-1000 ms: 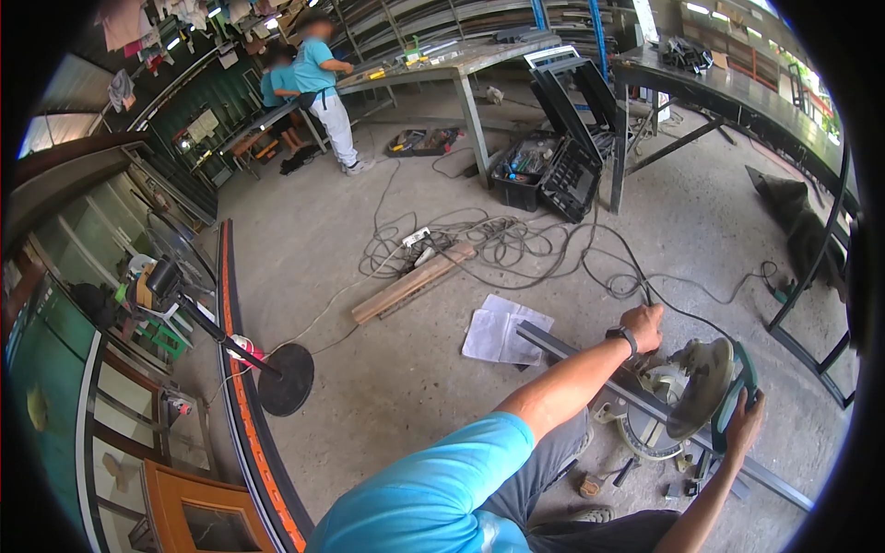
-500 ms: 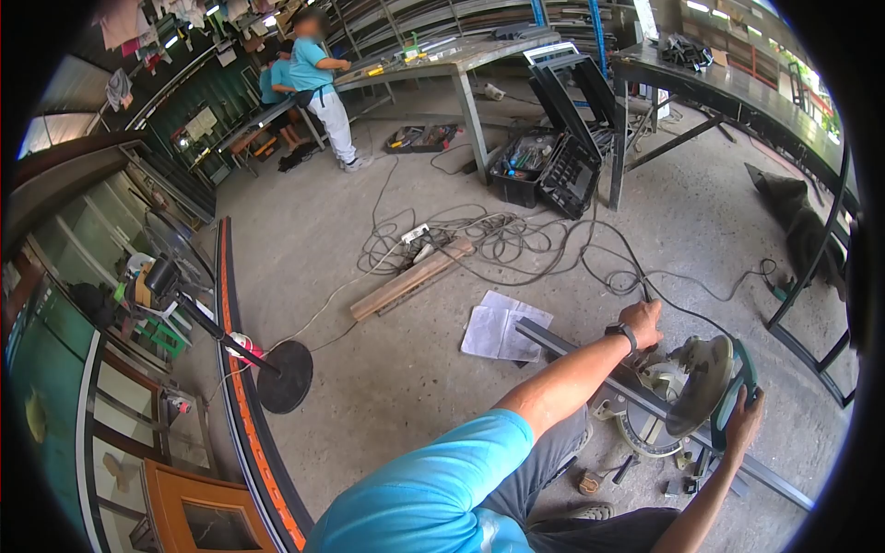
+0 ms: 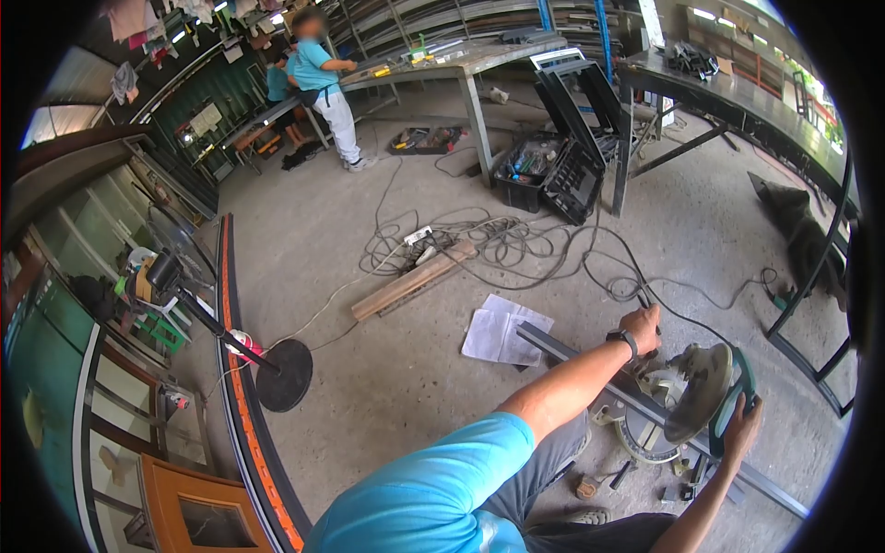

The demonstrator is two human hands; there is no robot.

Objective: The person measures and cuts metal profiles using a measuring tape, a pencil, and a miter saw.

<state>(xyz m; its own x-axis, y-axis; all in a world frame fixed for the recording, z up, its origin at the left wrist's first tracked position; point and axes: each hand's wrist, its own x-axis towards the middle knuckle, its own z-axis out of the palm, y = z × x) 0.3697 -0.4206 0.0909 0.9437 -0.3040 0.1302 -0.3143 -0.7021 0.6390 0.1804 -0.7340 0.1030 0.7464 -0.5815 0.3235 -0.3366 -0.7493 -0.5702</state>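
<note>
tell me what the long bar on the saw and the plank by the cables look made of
The long bar looks like metal, probably an aluminium profile: grey, dull sheen, straight crisp edges. The left hand rests on it at the saw, whose handle the right hand grips. The plank looks like bare wood: pale tan, matt, rough, though grain is too small to confirm.

We stretch our bare left arm far out in front, and our left hand (image 3: 643, 324) presses down with fingers curled, a dark watch on the wrist. Our right hand (image 3: 743, 426) reaches forward lower down, its fingers wrapped tight in a grip.
</note>
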